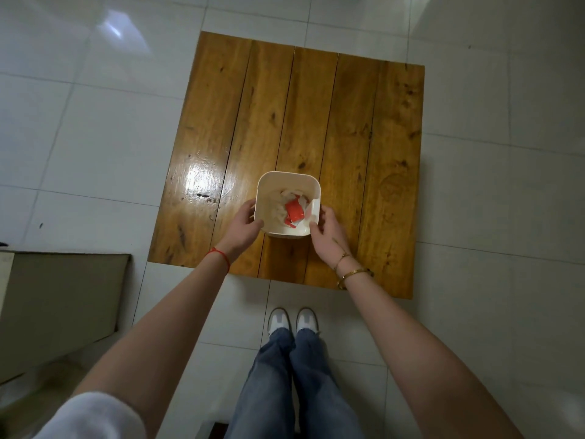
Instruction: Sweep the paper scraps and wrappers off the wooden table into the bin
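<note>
I see the bin (pixel 288 180) at 12 o'clock between my 2 hands, left hand (pixel 242 223) and right hand (pixel 326 231) clasping its sides on the table (pixel 364 122), equally near.

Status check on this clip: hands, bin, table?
Left hand and right hand both gripping the bin. Red wrapper and paper scraps inside. No scraps visible on the wooden table. Nothing in the way.
</note>
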The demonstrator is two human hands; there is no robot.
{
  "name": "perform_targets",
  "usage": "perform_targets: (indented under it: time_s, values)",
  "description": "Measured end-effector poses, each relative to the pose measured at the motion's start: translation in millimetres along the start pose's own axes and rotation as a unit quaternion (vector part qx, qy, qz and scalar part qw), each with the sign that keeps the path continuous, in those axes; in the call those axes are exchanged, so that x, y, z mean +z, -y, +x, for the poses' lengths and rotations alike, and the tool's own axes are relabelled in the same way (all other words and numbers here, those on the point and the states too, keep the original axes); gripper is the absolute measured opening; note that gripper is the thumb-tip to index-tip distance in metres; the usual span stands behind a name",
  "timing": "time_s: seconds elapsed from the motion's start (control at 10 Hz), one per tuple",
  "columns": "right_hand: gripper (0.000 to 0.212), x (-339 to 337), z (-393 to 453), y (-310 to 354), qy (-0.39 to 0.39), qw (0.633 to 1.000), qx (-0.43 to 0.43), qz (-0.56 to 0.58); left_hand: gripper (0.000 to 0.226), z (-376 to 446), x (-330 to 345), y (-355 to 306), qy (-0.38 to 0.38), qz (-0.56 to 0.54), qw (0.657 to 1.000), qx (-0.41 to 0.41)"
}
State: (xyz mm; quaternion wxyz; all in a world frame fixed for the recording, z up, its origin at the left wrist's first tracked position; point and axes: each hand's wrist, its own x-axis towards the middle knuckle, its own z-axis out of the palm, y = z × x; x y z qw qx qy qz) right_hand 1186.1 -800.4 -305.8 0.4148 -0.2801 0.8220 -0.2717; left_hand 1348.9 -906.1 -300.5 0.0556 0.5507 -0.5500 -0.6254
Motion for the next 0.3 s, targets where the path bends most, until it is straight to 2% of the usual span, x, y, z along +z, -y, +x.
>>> perform_targets:
  time_s: [0.2,0.3]
  values:
    - [0.049,-2.5,-8.3,1.2,0.002,1.000,-0.009,-0.015,0.059,-3.9,-2.5,-1.2,0.004,0.014,1.000,-0.001]
    - [0.052,-12.5,-13.1,6.3,-0.005,0.999,-0.012,-0.039,0.061,-11.5,-7.6,-5.9,-0.050,0.087,0.995,0.017]
